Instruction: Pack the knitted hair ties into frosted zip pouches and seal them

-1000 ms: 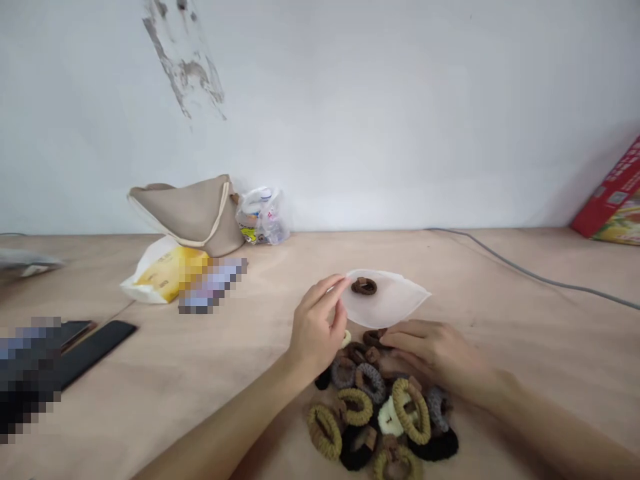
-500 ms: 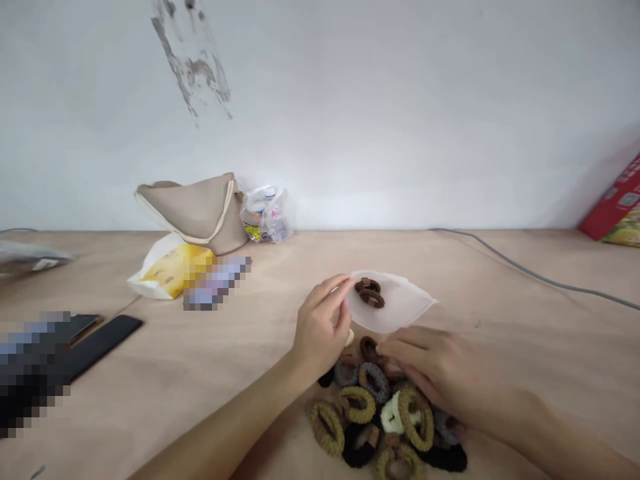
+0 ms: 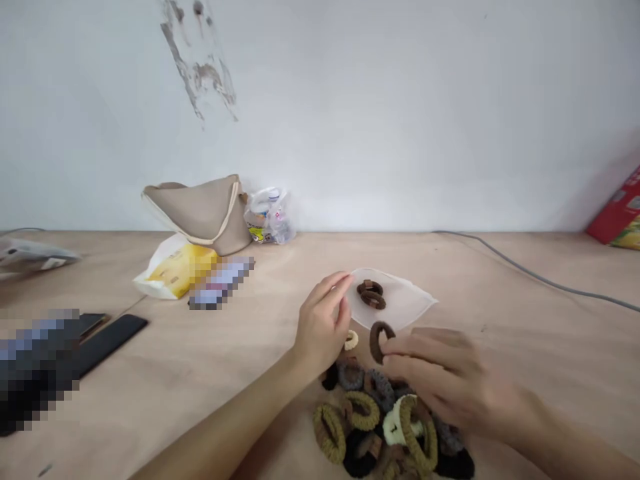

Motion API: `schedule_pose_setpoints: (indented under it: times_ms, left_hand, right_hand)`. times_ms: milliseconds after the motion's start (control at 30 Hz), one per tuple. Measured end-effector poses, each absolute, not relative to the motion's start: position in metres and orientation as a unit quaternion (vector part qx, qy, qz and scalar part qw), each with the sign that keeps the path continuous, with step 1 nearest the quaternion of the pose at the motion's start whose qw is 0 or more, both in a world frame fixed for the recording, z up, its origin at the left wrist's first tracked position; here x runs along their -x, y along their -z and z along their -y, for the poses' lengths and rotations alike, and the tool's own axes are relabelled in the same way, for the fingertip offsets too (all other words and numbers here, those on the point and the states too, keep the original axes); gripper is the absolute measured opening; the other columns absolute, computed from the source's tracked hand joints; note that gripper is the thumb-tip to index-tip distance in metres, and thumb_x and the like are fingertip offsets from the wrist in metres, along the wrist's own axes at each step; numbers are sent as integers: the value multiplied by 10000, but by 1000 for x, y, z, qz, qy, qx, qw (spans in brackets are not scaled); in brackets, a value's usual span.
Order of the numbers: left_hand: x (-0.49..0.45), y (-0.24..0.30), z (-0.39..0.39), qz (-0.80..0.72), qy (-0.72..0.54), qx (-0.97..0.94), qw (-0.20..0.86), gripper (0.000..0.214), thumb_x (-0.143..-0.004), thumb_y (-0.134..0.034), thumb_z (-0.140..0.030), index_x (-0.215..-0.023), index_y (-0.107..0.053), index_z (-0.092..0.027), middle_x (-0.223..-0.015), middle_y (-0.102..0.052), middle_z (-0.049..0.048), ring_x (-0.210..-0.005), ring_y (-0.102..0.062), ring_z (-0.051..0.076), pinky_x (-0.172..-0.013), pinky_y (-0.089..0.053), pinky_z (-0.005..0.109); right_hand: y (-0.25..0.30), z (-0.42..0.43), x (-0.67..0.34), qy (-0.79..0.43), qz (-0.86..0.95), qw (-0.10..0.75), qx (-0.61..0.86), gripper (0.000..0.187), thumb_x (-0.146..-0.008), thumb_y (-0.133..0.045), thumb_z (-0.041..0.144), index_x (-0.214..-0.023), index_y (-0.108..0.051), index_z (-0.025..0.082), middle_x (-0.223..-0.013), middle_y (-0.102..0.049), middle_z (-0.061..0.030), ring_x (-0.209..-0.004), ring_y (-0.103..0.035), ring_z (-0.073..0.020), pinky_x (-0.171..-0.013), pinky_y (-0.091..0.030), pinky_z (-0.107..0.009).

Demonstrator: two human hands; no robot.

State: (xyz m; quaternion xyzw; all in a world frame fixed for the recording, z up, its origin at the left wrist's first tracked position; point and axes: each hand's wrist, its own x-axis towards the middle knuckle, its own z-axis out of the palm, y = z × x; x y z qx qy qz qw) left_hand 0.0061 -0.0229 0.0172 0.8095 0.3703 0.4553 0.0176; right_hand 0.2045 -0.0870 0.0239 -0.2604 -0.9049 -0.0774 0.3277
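A translucent white pouch [image 3: 407, 303] lies on the table, with two dark brown hair ties [image 3: 373, 295] seen in it. At its left edge, my left hand [image 3: 325, 313] has its fingertips closed on the pouch. My right hand [image 3: 440, 373] pinches another dark brown hair tie [image 3: 376, 345] just below the pouch's near edge. Beneath both hands spreads a pile of fuzzy hair ties in olive [image 3: 329, 433], grey [image 3: 351, 377], black [image 3: 357, 460] and cream [image 3: 394, 427]. The right hand hides part of this pile.
On the left are a black phone-like slab [image 3: 110, 350], a yellow-and-white tissue pack [image 3: 175, 270] and a pixelated flat item [image 3: 223, 283]. A beige bag [image 3: 200, 207] and a clear plastic bag [image 3: 273, 217] stand by the wall. A grey cable [image 3: 530, 270] and red box [image 3: 617, 213] are right.
My right hand has lifted a dark brown hair tie up from the pile, toward the pouch. My left hand stays at the pouch's edge. The view has shifted slightly.
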Motion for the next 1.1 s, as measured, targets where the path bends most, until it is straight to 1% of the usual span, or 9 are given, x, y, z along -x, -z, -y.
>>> schedule_pose_setpoints:
  times_ms: [67, 167, 333, 467, 567, 667, 833, 967, 1100]
  left_hand:
    - [-7, -17, 24, -368, -454, -811, 23, 333, -864, -423, -97, -1132, -609, -161, -1161, -630, 98, -1074, -589, 187, -952, -485, 329]
    - [-7, -16, 25, -364, -453, -814, 24, 332, -867, -427, -101, -1139, -606, -164, -1168, -626, 99, -1081, -584, 187, -955, -479, 322]
    - [-6, -17, 25, -359, -449, -818, 27, 344, -870, -414, -99, -1144, -606, -175, -1173, -624, 91, -1080, -583, 187, -953, -476, 323]
    - [-4, -16, 25, -353, -445, -822, 32, 372, -867, -395, -87, -1159, -602, -186, -1186, -619, 88, -1083, -582, 194, -949, -478, 335]
    - [-3, -14, 26, -350, -442, -825, 34, 386, -860, -391, -73, -1169, -597, -180, -1189, -620, 93, -1088, -582, 197, -948, -479, 341]
    - [-4, -12, 27, -343, -448, -825, 32, 395, -856, -390, -69, -1171, -596, -189, -1185, -625, 89, -1087, -585, 199, -951, -478, 349]
    - [-4, -12, 28, -336, -454, -825, 39, 396, -851, -391, -59, -1163, -601, -184, -1178, -628, 96, -1081, -589, 197, -943, -481, 344]
    - [-4, -12, 28, -339, -451, -825, 41, 406, -834, -399, -43, -1162, -600, -175, -1187, -623, 100, -1100, -578, 200, -942, -481, 351]
    - [-6, -12, 30, -335, -457, -823, 41, 402, -832, -395, -34, -1150, -606, -159, -1179, -630, 104, -1081, -590, 204, -926, -492, 351]
  right_hand:
    - [-22, 85, -211, 142, 864, 375, 304, 277, -843, -440, 9, -1001, -584, 185, -998, -673, -67, -795, -626, -147, -727, -482, -273]
    - [-16, 81, -215, 155, 831, 384, 371, 269, -854, -446, 33, -1014, -587, 197, -987, -680, -66, -853, -640, -160, -741, -493, -275]
    - [-19, 90, -210, 30, 879, 329, 345, 246, -870, -419, 79, -990, -598, 198, -818, -669, -44, -690, -630, -127, -606, -471, -220]
    - [-26, 109, -208, -85, 889, 306, 330, 152, -904, -446, 183, -985, -574, 197, -663, -588, 8, -565, -566, -110, -535, -436, -220]
    - [-25, 124, -211, -30, 878, 357, 317, 169, -925, -452, 301, -1016, -545, 193, -778, -656, -39, -697, -630, -149, -627, -492, -244]
    - [-20, 134, -213, 46, 879, 360, 308, 236, -909, -475, 403, -1012, -551, 205, -870, -700, -54, -770, -656, -173, -656, -515, -243]
    - [-12, 135, -206, 37, 887, 359, 289, 202, -908, -506, 330, -991, -587, 165, -774, -698, -37, -680, -649, -148, -628, -518, -233]
    - [-9, 138, -204, 44, 885, 367, 283, 127, -881, -520, 151, -982, -596, 142, -744, -690, -31, -638, -635, -132, -628, -520, -232]
    - [-12, 132, -212, 128, 881, 355, 285, 200, -852, -500, 98, -1023, -591, 148, -862, -705, -70, -762, -653, -183, -696, -525, -292]
